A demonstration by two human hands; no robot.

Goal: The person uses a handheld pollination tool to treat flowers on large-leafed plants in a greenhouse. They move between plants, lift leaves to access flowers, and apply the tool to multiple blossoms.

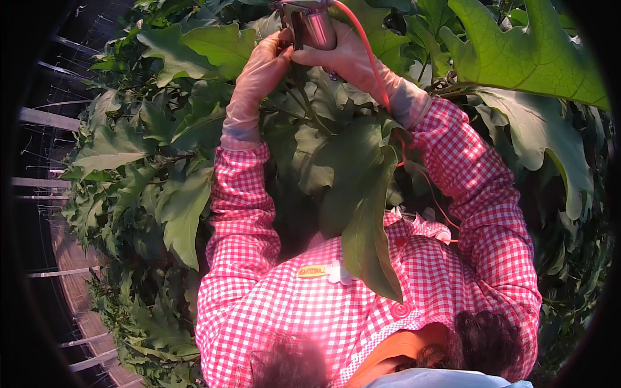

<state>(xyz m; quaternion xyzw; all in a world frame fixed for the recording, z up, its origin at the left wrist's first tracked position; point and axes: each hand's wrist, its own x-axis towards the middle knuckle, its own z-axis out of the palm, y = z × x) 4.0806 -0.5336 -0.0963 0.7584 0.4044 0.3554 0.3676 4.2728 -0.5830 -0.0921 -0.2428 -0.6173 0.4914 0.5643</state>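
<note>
At the top edge of the view, my right hand [347,56] grips a handheld tool [318,29] with a shiny metal cylinder, partly cut off by the frame. A red hose or cable [364,36] leaves the tool and runs along my right forearm. My left hand [267,65] is raised close beside it, thumb and fingers drawn together at a dark narrow part near the tool. What those fingers pinch is hidden. Both hands wear thin, pale, translucent gloves. Beneath them, green plant stems [308,104] rise among broad leaves.
Large lobed leaves [529,53], like those of eggplant, crowd both sides. A long leaf [371,218] hangs in front of my checked shirt [310,300]. The thin red line [434,191] continues toward my waist. Pale slats or bars [48,119] line the far left.
</note>
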